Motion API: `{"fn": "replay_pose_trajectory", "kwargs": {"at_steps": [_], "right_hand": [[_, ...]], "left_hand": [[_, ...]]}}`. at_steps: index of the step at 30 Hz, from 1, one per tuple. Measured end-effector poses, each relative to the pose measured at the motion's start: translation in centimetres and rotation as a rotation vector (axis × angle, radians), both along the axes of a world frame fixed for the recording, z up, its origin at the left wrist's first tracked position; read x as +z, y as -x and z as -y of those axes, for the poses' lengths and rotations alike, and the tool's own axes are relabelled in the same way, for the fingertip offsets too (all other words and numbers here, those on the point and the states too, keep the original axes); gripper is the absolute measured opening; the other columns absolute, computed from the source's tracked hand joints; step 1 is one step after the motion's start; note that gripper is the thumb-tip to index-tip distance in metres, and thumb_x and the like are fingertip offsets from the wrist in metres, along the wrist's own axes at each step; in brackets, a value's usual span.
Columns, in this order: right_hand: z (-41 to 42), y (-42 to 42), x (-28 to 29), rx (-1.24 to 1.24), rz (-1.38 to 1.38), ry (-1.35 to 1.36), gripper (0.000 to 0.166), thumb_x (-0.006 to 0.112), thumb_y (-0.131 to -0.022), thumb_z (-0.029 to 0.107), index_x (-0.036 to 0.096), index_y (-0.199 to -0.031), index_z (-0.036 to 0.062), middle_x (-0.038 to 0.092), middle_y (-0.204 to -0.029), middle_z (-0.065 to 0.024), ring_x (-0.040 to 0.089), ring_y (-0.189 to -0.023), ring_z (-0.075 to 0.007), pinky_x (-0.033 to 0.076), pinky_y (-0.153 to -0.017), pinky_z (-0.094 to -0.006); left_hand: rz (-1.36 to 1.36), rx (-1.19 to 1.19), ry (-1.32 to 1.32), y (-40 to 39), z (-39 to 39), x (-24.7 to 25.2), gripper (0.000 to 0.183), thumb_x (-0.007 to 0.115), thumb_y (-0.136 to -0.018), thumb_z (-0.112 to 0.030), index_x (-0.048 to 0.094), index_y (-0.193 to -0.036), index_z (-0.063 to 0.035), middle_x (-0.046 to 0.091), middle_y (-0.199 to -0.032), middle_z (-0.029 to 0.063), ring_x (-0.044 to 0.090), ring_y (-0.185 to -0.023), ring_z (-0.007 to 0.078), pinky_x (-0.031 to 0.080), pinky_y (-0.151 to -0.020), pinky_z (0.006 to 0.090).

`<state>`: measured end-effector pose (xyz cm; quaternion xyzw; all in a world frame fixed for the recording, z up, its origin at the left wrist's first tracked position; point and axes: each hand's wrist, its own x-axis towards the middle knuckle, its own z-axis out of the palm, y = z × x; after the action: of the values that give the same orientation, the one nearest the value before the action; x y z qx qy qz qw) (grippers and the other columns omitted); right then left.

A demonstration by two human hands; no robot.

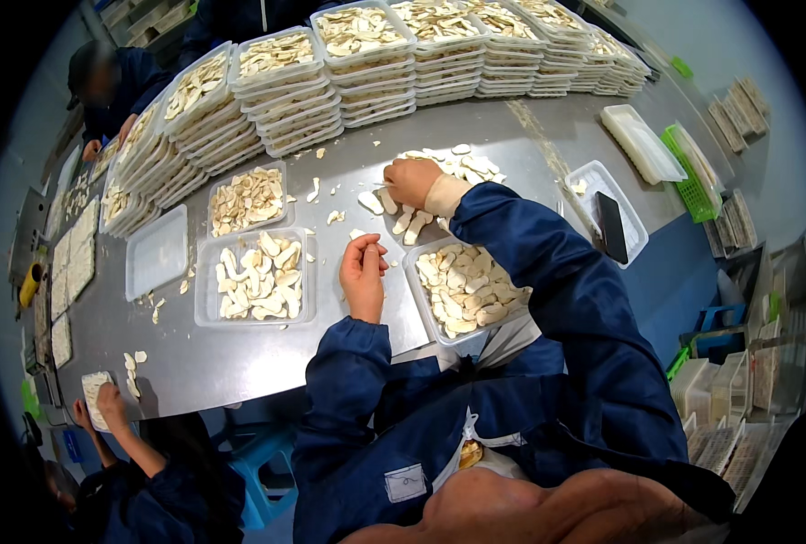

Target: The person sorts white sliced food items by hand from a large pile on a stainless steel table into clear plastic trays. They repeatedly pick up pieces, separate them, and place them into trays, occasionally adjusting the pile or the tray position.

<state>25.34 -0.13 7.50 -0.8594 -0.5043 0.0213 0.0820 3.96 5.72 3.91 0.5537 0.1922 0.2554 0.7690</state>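
My right hand (413, 182) reaches over a loose pile of pale slices (474, 166), which look like dried mushroom, on the metal table. Its fingers are pinched together, and a thin pale slice shows at the fingertips. Nearer to me, my left hand (363, 280) hovers with bent fingers and the thumb close against them. Whether anything small sits inside it is hidden. A clear plastic tray filled with slices (467, 289) lies at the table's front edge, below my right forearm. Left of my left hand, another clear tray (202, 289) holds larger slices.
Stacked trays of slices (362, 34) line the far side. A tray of small pieces (247, 197) and a white tray (158, 251) stand left. At right, a black phone (610, 228) rests on a white tray (637, 228). Co-workers' hands (107, 408) work at lower left.
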Motion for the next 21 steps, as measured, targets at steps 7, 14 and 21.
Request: {"fn": "replay_pose_trajectory", "kwargs": {"at_steps": [7, 14, 21], "right_hand": [[2.0, -2.0, 2.1, -0.14, -0.15, -0.168, 0.027, 0.057, -0.083, 0.024, 0.065, -0.106, 0.0123, 0.068, -0.1, -0.014, 0.064, -0.094, -0.0334, 0.051, -0.08, -0.0426], [8.0, -6.8, 3.5, -0.254, -0.015, -0.213, 0.023, 0.056, -0.083, 0.018, 0.067, -0.101, 0.0106, 0.068, -0.097, -0.0134, 0.064, -0.092, -0.0331, 0.051, -0.08, -0.0428], [14.2, -8.5, 1.1, -0.372, -0.088, -0.087, 0.05, 0.068, -0.076, 0.038, 0.06, -0.119, 0.013, 0.062, -0.114, -0.0155, 0.061, -0.101, -0.034, 0.05, -0.085, -0.0423]], "left_hand": [[0.012, 0.004, 0.0, 0.2, 0.0, -0.2, 0.016, 0.048, -0.096, -0.007, 0.06, -0.106, -0.0031, 0.059, -0.084, 0.0016, 0.049, -0.065, 0.0055, 0.04, -0.058, 0.0196], [-0.028, 0.02, -0.032, 0.5, -0.2, -0.1, 0.017, 0.05, -0.095, -0.01, 0.061, -0.106, -0.0038, 0.059, -0.084, 0.0018, 0.05, -0.066, 0.0058, 0.041, -0.059, 0.02], [0.012, -0.027, -0.024, 0.1, -0.1, -0.6, 0.017, 0.049, -0.096, -0.01, 0.059, -0.108, -0.0051, 0.058, -0.086, -0.0001, 0.048, -0.067, 0.0045, 0.039, -0.059, 0.0181]]}}
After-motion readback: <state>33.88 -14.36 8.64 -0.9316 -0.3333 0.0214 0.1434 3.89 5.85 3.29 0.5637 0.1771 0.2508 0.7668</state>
